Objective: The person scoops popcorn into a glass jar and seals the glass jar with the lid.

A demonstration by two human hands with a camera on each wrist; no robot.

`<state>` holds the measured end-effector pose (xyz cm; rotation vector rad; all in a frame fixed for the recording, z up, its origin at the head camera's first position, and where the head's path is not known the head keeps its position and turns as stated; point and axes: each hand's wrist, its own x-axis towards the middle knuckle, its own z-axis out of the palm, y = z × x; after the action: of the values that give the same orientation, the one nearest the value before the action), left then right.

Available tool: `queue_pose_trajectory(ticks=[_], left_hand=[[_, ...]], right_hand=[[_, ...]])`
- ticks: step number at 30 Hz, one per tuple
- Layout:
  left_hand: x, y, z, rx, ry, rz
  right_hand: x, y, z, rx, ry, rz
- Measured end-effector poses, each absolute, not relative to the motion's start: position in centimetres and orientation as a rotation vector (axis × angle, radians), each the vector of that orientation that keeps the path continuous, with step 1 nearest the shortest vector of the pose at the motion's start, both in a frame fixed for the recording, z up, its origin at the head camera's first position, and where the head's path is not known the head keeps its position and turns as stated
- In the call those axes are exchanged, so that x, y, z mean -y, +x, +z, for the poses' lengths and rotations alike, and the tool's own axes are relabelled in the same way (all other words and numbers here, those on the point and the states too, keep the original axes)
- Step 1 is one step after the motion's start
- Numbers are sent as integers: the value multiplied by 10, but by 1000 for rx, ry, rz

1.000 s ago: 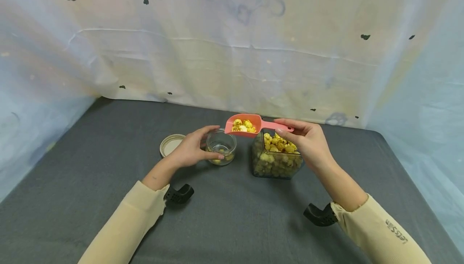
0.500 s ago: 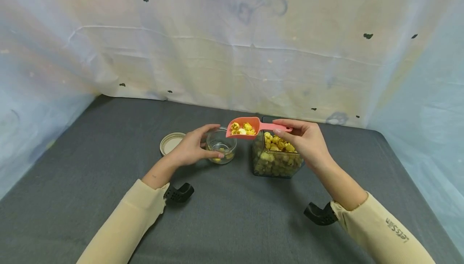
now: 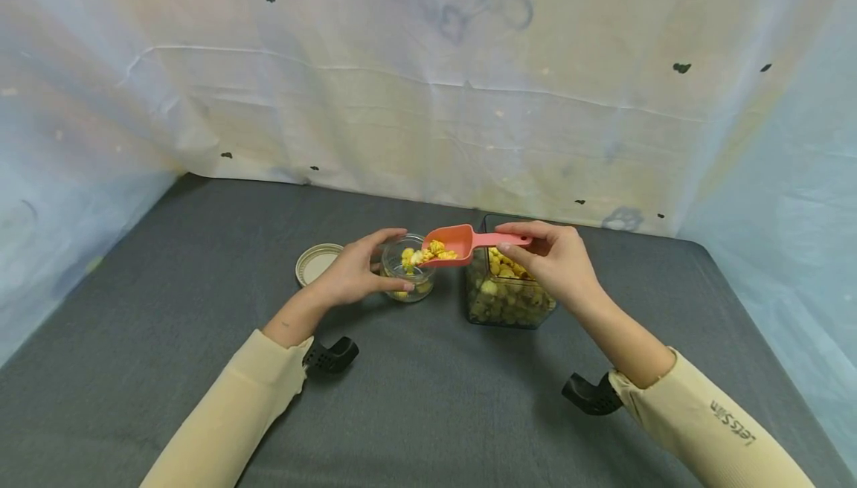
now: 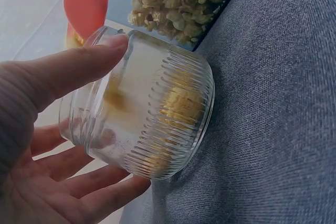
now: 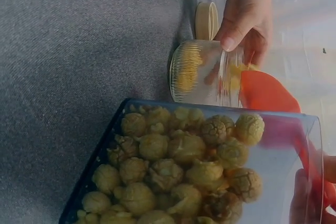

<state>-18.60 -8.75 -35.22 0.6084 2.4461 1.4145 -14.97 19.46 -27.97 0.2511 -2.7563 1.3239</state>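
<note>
My left hand (image 3: 348,272) grips a small ribbed glass jar (image 4: 144,103), thumb on one side and fingers round the other. A few pieces of yellow popcorn (image 4: 181,103) lie at its bottom. Between thumb and fingers, my right hand (image 3: 559,257) pinches the handle of a pink scoop (image 3: 458,241). The scoop's lip is tilted down over the jar's mouth, with popcorn (image 3: 438,251) sliding off its front edge. In the right wrist view the scoop (image 5: 268,93) meets the jar's opening, and most of my right hand is hidden behind the clear container.
A clear square container (image 3: 512,284) holding much popcorn stands right of the jar, under my right hand. Left of the jar, a round cream lid (image 3: 315,263) lies on the grey cloth-covered table (image 3: 428,413). A pale sheet (image 3: 428,116) hangs behind.
The scoop has moved slightly down and left and tipped toward the jar. Its popcorn has slid from the bowl to the lip over the mouth. My left hand stays put.
</note>
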Motion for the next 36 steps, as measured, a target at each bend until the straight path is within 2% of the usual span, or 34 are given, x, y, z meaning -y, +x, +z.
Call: queue_pose_trajectory(ticks=[27,36], left_hand=[[89,-186,-355,-2448,598,1416],[89,-186,-355,-2437,614,1429]], right_hand=[[-196,-144,-281,2691,357,1145],[-199,-141,-282,2595,219,1441]])
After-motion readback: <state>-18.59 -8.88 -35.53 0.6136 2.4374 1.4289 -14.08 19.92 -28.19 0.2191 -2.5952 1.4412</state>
